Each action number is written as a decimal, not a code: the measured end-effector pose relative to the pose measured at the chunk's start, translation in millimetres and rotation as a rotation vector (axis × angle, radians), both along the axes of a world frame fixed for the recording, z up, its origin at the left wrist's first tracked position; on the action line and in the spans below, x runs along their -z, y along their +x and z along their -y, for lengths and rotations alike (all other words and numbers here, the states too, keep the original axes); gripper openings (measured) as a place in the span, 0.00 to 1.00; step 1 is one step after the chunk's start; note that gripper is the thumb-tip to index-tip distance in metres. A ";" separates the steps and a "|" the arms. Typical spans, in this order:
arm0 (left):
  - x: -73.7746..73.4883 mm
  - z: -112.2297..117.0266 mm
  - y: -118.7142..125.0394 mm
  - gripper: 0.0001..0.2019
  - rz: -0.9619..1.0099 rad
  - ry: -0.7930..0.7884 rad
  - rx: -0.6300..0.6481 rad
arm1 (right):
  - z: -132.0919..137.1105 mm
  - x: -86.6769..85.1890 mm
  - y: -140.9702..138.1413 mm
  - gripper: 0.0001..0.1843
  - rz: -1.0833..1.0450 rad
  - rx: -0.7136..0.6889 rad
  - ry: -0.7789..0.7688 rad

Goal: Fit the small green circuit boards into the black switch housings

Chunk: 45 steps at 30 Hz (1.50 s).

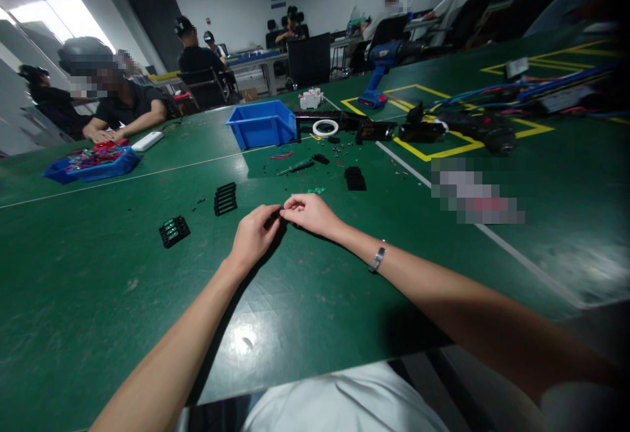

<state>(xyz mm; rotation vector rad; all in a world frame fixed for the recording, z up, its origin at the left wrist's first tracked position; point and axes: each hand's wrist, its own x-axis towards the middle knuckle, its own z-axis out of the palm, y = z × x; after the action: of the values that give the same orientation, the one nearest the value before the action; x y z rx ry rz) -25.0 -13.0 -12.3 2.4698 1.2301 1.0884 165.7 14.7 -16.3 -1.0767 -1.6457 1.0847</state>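
Observation:
My left hand (254, 230) and my right hand (311, 214) meet low over the green table, fingertips together. Both are closed in a pinch around a small black piece (281, 209), mostly hidden by the fingers. Just beyond my right hand lie small green circuit boards (315, 191). To the left of my left hand is a black slotted frame (226, 199). Farther left rests a similar black frame with green strips in it (174, 230). A solid-looking black slotted part (355, 178) lies beyond my right hand, to the right.
A blue bin (260, 125), a white tape roll (325, 128), a green-handled screwdriver (296, 167) and scattered screws lie farther back. A blue cordless drill (381, 74) stands behind them, near bundled cables (531, 94). Across the table, a person sits by a blue tray of wires (115, 169).

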 end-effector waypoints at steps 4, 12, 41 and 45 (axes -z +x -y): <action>-0.2 0.3 0.9 0.13 -0.003 -0.011 -0.012 | -0.8 4.2 -0.3 0.09 0.018 0.043 0.030; -0.4 0.0 1.6 0.14 0.011 -0.048 -0.030 | -0.1 7.2 -2.1 0.09 0.014 0.078 0.067; 0.3 -14.7 -6.4 0.15 0.566 -0.506 0.096 | 3.0 -6.0 2.1 0.16 -0.116 -0.024 0.017; -0.4 -14.8 -6.1 0.14 0.586 -0.521 0.101 | 2.2 -4.1 1.8 0.17 -0.108 -0.030 0.026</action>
<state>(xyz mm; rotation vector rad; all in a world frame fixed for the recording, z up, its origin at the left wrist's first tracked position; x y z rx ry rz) -31.1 1.9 -12.0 1.6468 1.0193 1.1614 167.5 12.4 -12.2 -0.9626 -1.5904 1.1192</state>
